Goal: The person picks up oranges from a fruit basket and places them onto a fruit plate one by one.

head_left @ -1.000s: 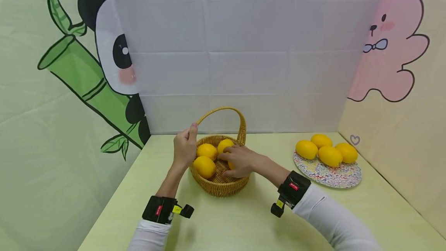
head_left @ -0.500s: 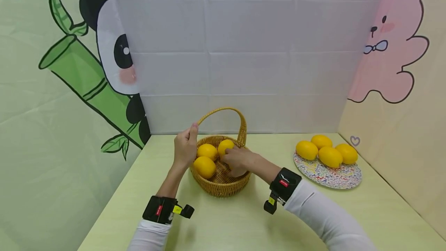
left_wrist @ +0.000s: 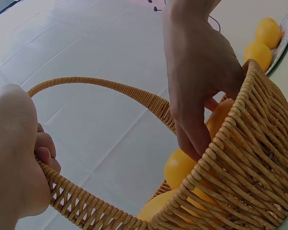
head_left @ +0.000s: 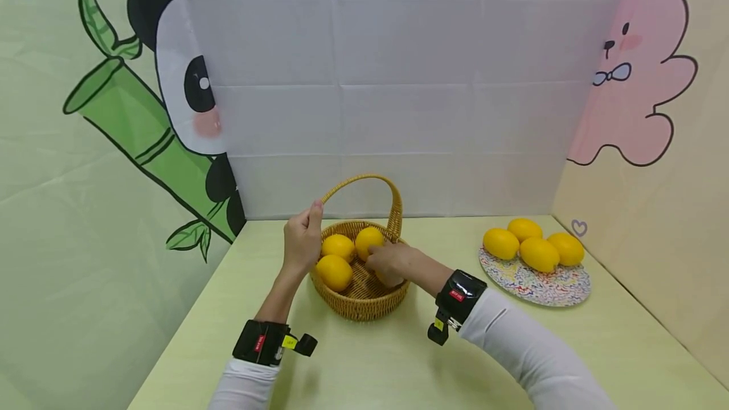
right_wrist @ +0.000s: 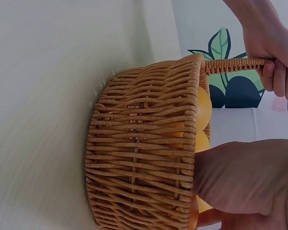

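A wicker basket (head_left: 360,310) with an arched handle (head_left: 397,207) sits on the table, lemons inside. My left hand (head_left: 302,239) grips the left side of that handle; the left wrist view shows its fingers wrapped around the wicker. Inside the basket's right part is my right hand (head_left: 393,263), reaching in over the rim. Its fingers and thumb curl around a lemon (left_wrist: 220,117), mostly hidden by the hand and the basket wall. Three other lemons lie in the basket: one at front left (head_left: 334,273), one at back left (head_left: 338,247), one at the back (head_left: 368,242).
To the right, a round plate (head_left: 547,293) with a multicoloured speckle holds several lemons (head_left: 539,254). The pale table (head_left: 364,366) runs back to a grey-white cloth wall (head_left: 398,112). Side walls carry a painted panda with bamboo and a pink bear.
My right hand, spread over a lemon a second ago, has sunk deeper into the basket and its fingers have closed around that lemon. The left hand and basket stay in place.
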Demonstrator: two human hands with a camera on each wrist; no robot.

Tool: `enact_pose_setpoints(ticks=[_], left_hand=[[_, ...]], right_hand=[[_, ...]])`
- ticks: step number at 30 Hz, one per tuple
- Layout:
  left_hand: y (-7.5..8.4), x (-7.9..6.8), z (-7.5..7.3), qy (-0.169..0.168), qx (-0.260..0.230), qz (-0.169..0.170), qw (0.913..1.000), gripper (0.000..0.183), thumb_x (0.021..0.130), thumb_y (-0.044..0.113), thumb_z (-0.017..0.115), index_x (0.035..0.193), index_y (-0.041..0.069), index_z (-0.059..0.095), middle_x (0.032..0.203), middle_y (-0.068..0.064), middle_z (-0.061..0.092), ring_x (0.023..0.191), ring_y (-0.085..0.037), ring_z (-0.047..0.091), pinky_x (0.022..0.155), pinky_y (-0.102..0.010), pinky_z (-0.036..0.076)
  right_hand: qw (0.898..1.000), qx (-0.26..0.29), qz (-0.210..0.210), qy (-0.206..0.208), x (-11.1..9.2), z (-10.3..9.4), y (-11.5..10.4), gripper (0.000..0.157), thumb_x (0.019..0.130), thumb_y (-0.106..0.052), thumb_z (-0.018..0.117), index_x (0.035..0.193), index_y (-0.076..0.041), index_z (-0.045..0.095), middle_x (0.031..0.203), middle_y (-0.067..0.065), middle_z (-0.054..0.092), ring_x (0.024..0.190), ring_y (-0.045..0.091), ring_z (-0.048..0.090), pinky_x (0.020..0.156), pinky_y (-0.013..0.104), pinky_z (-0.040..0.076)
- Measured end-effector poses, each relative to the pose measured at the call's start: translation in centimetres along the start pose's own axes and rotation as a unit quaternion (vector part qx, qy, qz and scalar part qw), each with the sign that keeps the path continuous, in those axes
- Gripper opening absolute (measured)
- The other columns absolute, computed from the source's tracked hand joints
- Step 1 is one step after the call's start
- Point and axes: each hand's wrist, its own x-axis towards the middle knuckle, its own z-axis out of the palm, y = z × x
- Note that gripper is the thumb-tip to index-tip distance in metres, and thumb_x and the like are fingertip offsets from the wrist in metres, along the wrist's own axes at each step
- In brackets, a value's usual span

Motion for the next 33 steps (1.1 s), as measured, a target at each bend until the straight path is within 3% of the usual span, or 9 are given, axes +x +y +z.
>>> enact_pose_setpoints(ticks=[10,24,33], left_hand=[[0.0,0.0,-0.1,0.004,0.000,-0.001,1.0000,0.062,0.111,0.041,0.043,0.057,0.013,0.033,0.049,0.001,0.025,0.038,-0.008,0.018,0.037,-0.023,0.013],[0.1,-0.1,-0.2,-0.001,0.000,0.001,1.0000,0.064,0.112,0.044,0.041,0.057,0.011,0.033,0.048,-0.001,0.025,0.038,-0.010,0.017,0.037,-0.022,0.013],[0.1,-0.1,-0.2,-0.001,0.003,-0.015,0.9999,0.065,0.111,0.047,0.040,0.057,0.012,0.033,0.048,0.000,0.025,0.038,-0.012,0.018,0.037,-0.022,0.013]], right_hand=[[0.999,-0.013,-0.033,0.021,0.2,0.5,0.5,0.022,0.098,-0.013,0.068,0.118,-0.021,0.073,0.114,0.000,0.057,0.092,0.018,0.053,0.086,0.035,0.051],[0.997,0.021,-0.067,0.033,0.0,0.6,1.4,0.028,0.091,-0.013,0.077,0.117,-0.021,0.075,0.111,0.000,0.056,0.090,0.016,0.053,0.080,0.031,0.053],[0.996,0.047,-0.073,0.038,-0.3,0.3,1.8,0.046,0.089,-0.015,0.080,0.133,-0.022,0.070,0.123,0.003,0.056,0.093,0.014,0.055,0.081,0.030,0.054]])
